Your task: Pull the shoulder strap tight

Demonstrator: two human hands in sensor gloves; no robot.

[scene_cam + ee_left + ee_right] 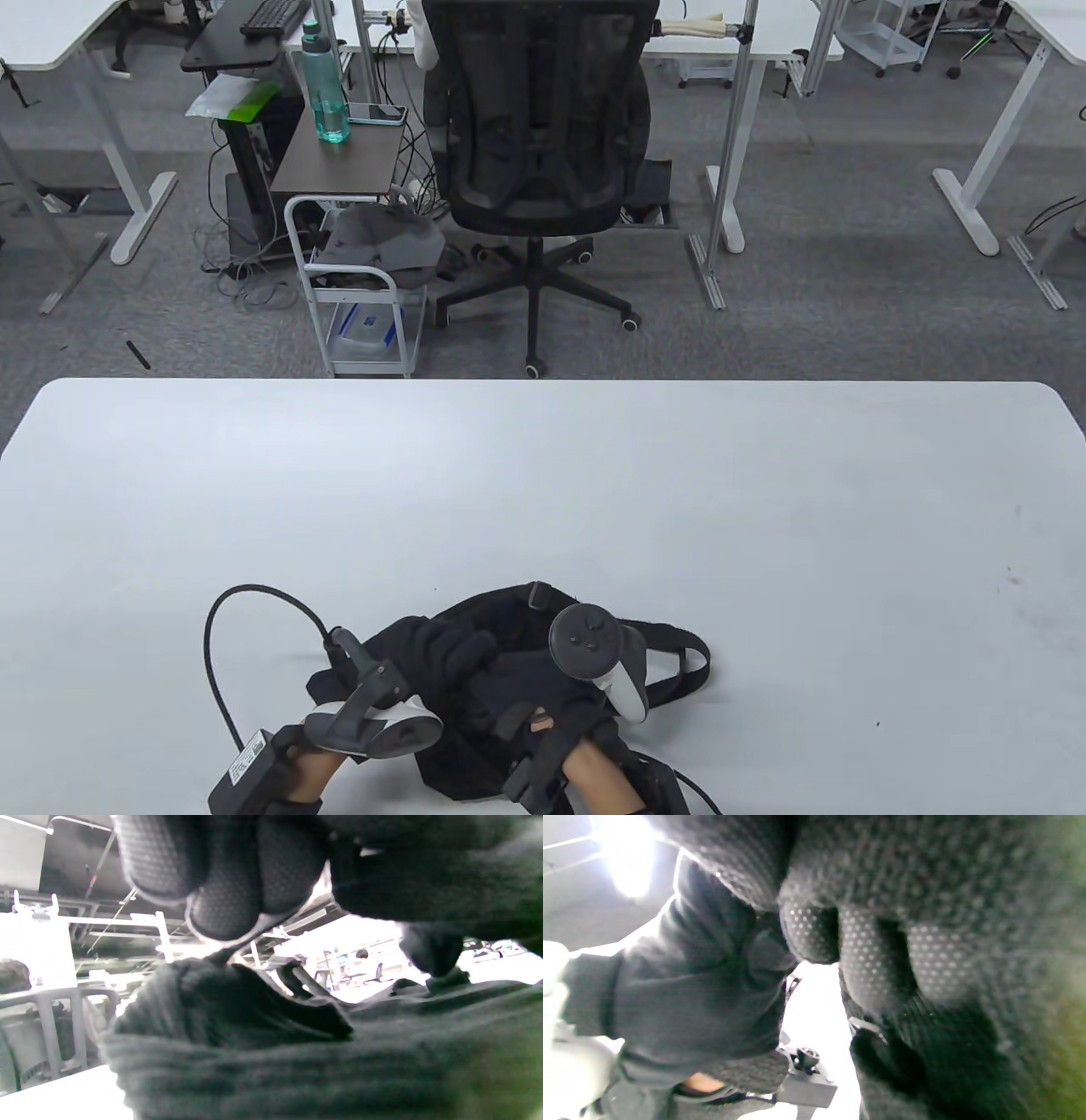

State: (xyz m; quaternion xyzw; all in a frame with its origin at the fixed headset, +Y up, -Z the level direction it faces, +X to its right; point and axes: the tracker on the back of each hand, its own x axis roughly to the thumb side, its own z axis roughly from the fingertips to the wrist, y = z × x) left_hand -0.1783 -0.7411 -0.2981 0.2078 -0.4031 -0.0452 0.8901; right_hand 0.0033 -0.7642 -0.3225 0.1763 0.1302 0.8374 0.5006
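Table view shows a small black bag (509, 632) lying at the six o'clock edge of the white table (594, 475), with both gloved hands on top of it. Its shoulder strap (691, 658), a flat band of black webbing, loops out at about three o'clock from the bag and curves back under the right hand (543, 713). The left hand (433, 654) lies across the bag's near-left part, at about nine o'clock from its middle, fingers bent over the dark fabric; whether they pinch it or only press it down I cannot tell. The right wrist view shows the dotted finger pads (865, 959) curled against soft black cloth, which suggests a grasp, yet the strap itself is not clearly between them, so that hold is uncertain too. By my reading the step in hand is finding and securing the strap's free end, with the pull not yet begun. The next move likely calls for one hand to pin the bag while the other draws the webbing through its buckle, which is hidden. The bag looks limp and woven, the gloves knitted with grip dots, and the table smooth and hard.
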